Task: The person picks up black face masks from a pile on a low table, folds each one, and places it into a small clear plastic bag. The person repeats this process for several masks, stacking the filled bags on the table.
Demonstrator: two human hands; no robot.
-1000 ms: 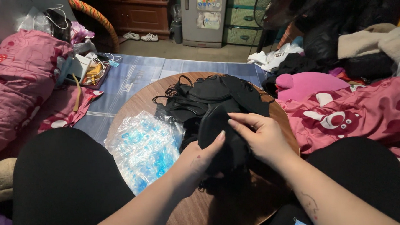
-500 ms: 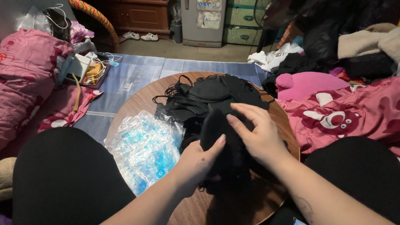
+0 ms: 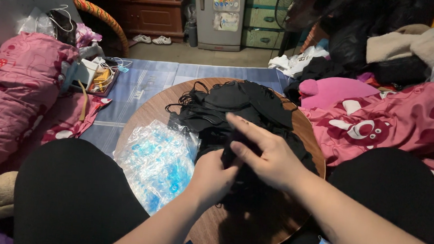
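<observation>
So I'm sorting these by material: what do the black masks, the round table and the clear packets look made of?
Black masks: soft matte cloth, limp, with thin ear loops. Round table: wood or wood-look laminate, brown grain, slight sheen. Clear packets: thin glossy plastic film, crinkled, with blue print.

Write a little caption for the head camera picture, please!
Two hands, left hand and right hand, hold a black face mask over a round wooden table beside a mask pile.
</observation>
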